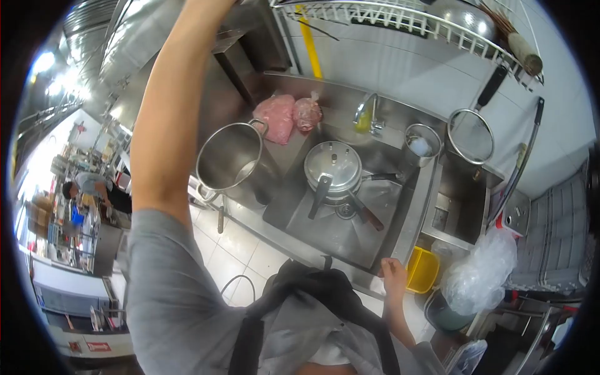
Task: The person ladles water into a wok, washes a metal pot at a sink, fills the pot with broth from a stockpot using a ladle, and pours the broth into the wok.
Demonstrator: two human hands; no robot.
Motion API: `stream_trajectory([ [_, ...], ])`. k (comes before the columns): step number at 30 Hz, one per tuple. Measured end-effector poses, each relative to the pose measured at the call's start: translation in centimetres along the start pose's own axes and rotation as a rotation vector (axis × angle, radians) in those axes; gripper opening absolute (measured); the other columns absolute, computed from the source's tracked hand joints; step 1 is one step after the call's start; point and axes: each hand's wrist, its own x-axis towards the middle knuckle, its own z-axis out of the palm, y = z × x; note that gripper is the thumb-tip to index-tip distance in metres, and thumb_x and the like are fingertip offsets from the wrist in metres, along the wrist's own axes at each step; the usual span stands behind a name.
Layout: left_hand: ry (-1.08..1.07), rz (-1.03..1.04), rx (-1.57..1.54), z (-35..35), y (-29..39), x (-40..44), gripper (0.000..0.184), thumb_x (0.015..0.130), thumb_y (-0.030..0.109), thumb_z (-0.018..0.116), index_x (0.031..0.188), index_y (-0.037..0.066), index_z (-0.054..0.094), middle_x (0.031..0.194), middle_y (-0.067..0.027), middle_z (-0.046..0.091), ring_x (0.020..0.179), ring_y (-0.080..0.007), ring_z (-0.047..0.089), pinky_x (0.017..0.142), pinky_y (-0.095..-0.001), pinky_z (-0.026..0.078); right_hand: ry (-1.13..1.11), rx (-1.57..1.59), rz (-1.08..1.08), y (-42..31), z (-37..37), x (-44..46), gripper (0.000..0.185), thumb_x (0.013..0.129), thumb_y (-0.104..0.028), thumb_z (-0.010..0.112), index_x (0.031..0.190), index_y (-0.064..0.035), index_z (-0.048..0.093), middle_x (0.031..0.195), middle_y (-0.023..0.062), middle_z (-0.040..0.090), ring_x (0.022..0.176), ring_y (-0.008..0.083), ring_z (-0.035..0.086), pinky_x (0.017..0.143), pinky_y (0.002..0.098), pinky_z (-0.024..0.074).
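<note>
My left arm (169,119) reaches up past the top of the picture, so its hand is out of sight. Low by the sink's front right corner is my right hand (394,275), its fingers curled in and nothing visible in them; whether it touches the rim is unclear. Inside the steel sink (294,215) stands a pressure cooker (333,164) with its lid on and dark handles sticking out. A tall stockpot (231,159) is on the left counter. Behind it lie a pink plastic bag (275,117) and a smaller tied bag (307,114).
A faucet (373,122) rises behind the sink. To the right are a steel container (423,145), a hanging strainer (470,135), a yellow bin (422,270) and clear plastic bags (478,275). A wire rack (400,14) hangs overhead. Another person (97,187) bends far left.
</note>
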Motion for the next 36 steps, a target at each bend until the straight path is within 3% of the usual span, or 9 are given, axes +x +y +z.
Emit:
stream_trajectory([
  [1,-0.029,-0.125,-0.112,-2.8,0.2,-3.1,0.071,0.080,0.025,0.065,0.143,0.002,0.041,0.139,-0.0246,0.048,0.125,-0.0362,0.051,0.106,-0.0469,0.041,-0.034,-0.051,-0.005,-1.0,0.6,0.8,0.018,0.092,-0.016,0.066,0.094,0.0016,0.066,0.065,0.0017,0.059,0.057,0.0085,0.055,0.053,0.0236,0.0439],
  [3,-0.101,-0.302,-0.425,-6.9,-1.1,-9.0,0.056,0.085,0.027,0.065,0.131,0.003,0.044,0.107,-0.0142,0.049,0.088,-0.0244,0.050,0.077,-0.0359,0.041,-0.096,-0.064,-0.015,-2.3,1.9,2.3,0.018,0.091,-0.016,0.066,0.094,0.0014,0.067,0.066,0.0014,0.060,0.057,0.0083,0.055,0.053,0.0235,0.0439],
  [4,-0.145,-0.352,-0.624,-8.0,-3.0,-11.9,0.037,0.090,0.025,0.064,0.115,0.000,0.051,0.071,-0.0050,0.053,0.050,-0.0109,0.050,0.045,-0.0245,0.044,-0.143,-0.072,-0.022,-3.0,2.5,3.2,0.018,0.091,-0.017,0.067,0.095,0.0012,0.067,0.066,0.0012,0.060,0.057,0.0081,0.056,0.052,0.0235,0.0440],
  [5,-0.176,-0.380,-0.609,-9.7,-4.1,-15.1,0.047,0.091,0.027,0.063,0.124,-0.002,0.047,0.074,-0.0054,0.053,0.051,-0.0117,0.052,0.040,-0.0240,0.041,-0.147,-0.073,-0.023,-3.7,3.0,4.1,0.018,0.091,-0.017,0.067,0.095,0.0012,0.067,0.066,0.0012,0.060,0.057,0.0081,0.056,0.052,0.0235,0.0440],
  [9,-0.366,-0.867,-0.795,-14.8,-4.7,-24.7,0.068,0.068,0.016,0.072,0.128,-0.002,0.047,0.069,-0.0052,0.055,0.048,-0.0112,0.053,0.043,-0.0231,0.043,-0.218,-0.156,-0.207,-5.2,5.5,8.9,0.017,0.089,-0.018,0.068,0.091,-0.0005,0.069,0.064,0.0023,0.062,0.057,0.0068,0.056,0.053,0.0244,0.0433],
  [16,-0.793,-1.438,-1.283,-10.7,-5.2,-31.5,0.068,0.059,0.013,0.065,0.122,-0.010,0.049,0.073,-0.0128,0.057,0.048,-0.0214,0.056,0.041,-0.0311,0.046,0.067,-0.389,-0.573,-9.8,10.2,26.0,0.028,0.088,-0.023,0.066,0.101,0.0009,0.065,0.092,0.0186,0.068,0.082,0.0339,0.066,0.073,0.0402,0.0511],
  [23,-0.903,-1.700,-1.425,-1.6,-6.3,-34.4,0.069,0.065,0.023,0.064,0.124,-0.009,0.047,0.072,-0.0131,0.053,0.045,-0.0199,0.051,0.035,-0.0293,0.039,0.245,-0.824,-0.657,-11.0,13.3,42.7,0.027,0.090,-0.022,0.059,0.104,0.0017,0.061,0.104,0.0235,0.063,0.093,0.0385,0.063,0.081,0.0459,0.0521],
  [28,-0.904,-1.771,-1.554,3.9,-8.2,-34.3,0.068,0.072,0.026,0.060,0.129,-0.007,0.047,0.073,-0.0115,0.052,0.048,-0.0197,0.051,0.037,-0.0280,0.039,0.035,-1.095,-0.537,-12.4,13.9,48.8,0.023,0.088,-0.008,0.049,0.105,0.0017,0.061,0.108,0.0231,0.063,0.097,0.0386,0.065,0.085,0.0461,0.0540],
  [36,-0.976,-1.851,-1.624,10.8,-9.2,-34.7,0.056,0.080,0.027,0.052,0.127,-0.004,0.053,0.075,-0.0097,0.054,0.052,-0.0172,0.050,0.041,-0.0270,0.040,-0.253,-1.241,-0.553,-8.6,13.3,47.2,0.032,0.089,-0.010,0.048,0.115,0.0047,0.060,0.125,0.0254,0.057,0.113,0.0350,0.061,0.089,0.0421,0.0530],
])
